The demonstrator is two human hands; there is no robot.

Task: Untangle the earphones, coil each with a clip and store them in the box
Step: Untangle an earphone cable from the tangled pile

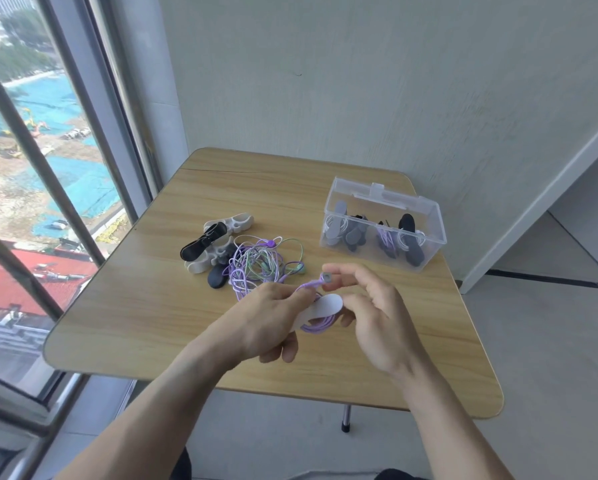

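Note:
My left hand [271, 318] holds a coil of purple earphone cable [320, 323] together with a pale clip [320, 306] wrapped over it. My right hand [370, 306] pinches the cable's small plug end [326, 278] between thumb and forefinger, just above the clip. A tangle of purple and green earphones [259, 263] lies on the wooden table [145, 306] behind my hands. Spare white, black and dark blue clips [214, 247] sit to its left. The clear plastic box [382, 225] at the right rear holds several clipped coils.
The table stands in a corner, with a grey wall behind it and a large window on the left. Its front edge lies under my forearms, and one metal table leg [346, 417] shows below it.

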